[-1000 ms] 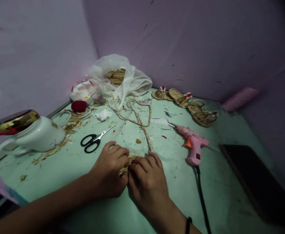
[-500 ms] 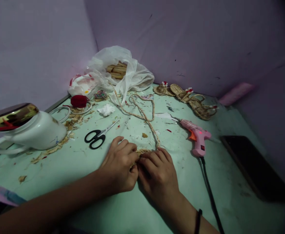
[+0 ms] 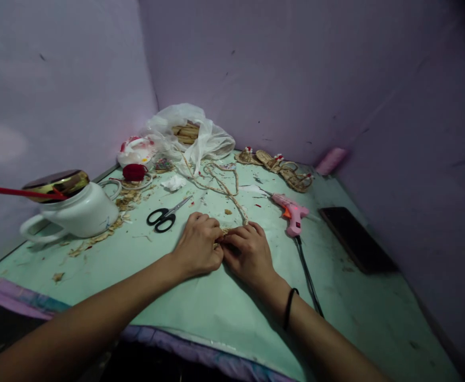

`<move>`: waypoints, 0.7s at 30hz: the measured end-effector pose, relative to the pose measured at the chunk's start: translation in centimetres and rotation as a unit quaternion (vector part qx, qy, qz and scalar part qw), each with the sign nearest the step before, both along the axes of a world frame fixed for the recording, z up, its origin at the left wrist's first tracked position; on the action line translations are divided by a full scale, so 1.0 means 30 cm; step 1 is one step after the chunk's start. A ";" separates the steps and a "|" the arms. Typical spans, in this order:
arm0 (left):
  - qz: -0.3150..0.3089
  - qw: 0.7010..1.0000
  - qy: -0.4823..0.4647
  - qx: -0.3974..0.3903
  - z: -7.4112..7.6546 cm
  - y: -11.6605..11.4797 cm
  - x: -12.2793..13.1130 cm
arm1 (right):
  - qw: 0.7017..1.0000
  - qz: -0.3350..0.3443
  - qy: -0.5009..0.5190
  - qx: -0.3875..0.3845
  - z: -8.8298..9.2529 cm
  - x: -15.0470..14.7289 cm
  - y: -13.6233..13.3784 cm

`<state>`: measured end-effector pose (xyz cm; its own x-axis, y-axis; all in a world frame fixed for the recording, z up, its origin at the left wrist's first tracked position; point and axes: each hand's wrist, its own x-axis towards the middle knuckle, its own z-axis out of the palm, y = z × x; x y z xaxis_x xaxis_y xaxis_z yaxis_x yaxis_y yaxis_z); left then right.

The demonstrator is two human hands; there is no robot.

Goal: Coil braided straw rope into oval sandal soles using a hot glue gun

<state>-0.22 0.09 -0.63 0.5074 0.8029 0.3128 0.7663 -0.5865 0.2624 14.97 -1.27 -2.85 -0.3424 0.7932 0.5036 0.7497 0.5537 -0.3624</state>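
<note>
My left hand [image 3: 200, 243] and my right hand [image 3: 250, 252] meet over the pale green table, fingers curled round a small braided straw piece [image 3: 226, 231] that they mostly cover. From beside my right fingertips a braided straw cord [image 3: 232, 199] runs back in loops toward a plastic bag. Black-handled scissors [image 3: 166, 216] lie to the left of my left hand, blades partly apart. A pink glue gun [image 3: 292, 212] rests on its side to the right of my right hand.
A white mug [image 3: 83, 212] with a gold-rimmed object on top stands left, near straw scraps. The plastic bag [image 3: 212, 139] holds straw pieces at the back. Woven slippers [image 3: 294, 178] lie back right, and a black phone [image 3: 355, 239] lies right. Red yarn [image 3: 134, 172] is back left.
The camera view has shifted and tilted, showing more of the table's near edge. Both hands keep hold of the braided piece, with no clear change in their grip.
</note>
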 end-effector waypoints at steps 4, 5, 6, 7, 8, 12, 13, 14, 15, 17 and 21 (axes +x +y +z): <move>0.004 1.000 0.007 0.007 0.004 -0.005 0.003 | 1.000 -0.003 0.001 -0.002 0.004 -0.001 -0.002; 0.003 1.000 0.008 0.007 0.004 -0.005 0.003 | 1.000 -0.003 0.003 -0.003 0.005 -0.001 -0.002; 0.002 1.000 0.009 0.007 0.004 -0.005 0.002 | 1.000 -0.003 0.004 -0.005 0.005 -0.001 -0.002; 0.001 1.000 0.010 0.007 0.003 -0.005 0.002 | 1.000 -0.003 0.007 -0.007 0.004 -0.001 -0.002; 0.000 1.000 0.011 0.006 0.003 -0.004 0.001 | 1.000 -0.002 0.010 -0.009 0.003 -0.001 -0.002; -0.002 1.000 0.015 0.002 0.001 0.000 -0.001 | 0.999 0.003 0.027 -0.016 -0.003 -0.003 -0.003; -0.002 1.000 0.016 0.001 0.002 0.001 0.000 | 0.999 0.005 0.034 -0.016 -0.004 -0.003 -0.002; -0.002 1.000 0.016 0.000 0.003 0.002 0.000 | 0.999 0.006 0.043 -0.017 -0.004 -0.003 -0.002; -0.001 1.000 0.017 -0.001 0.004 0.002 0.000 | 0.998 0.008 0.053 -0.016 -0.003 -0.003 -0.002; -0.001 1.000 0.019 -0.004 0.006 0.001 0.000 | 0.997 0.012 0.081 -0.016 0.001 -0.001 0.000; -0.002 1.000 0.017 -0.023 0.009 -0.007 -0.008 | 0.981 -0.026 0.192 -0.009 0.017 0.022 0.001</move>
<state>-0.46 -0.13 -0.36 0.5202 0.8140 0.2584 0.7728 -0.5774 0.2634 15.63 -1.25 -2.35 -0.0896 0.8145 0.5731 0.5829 0.5095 -0.6330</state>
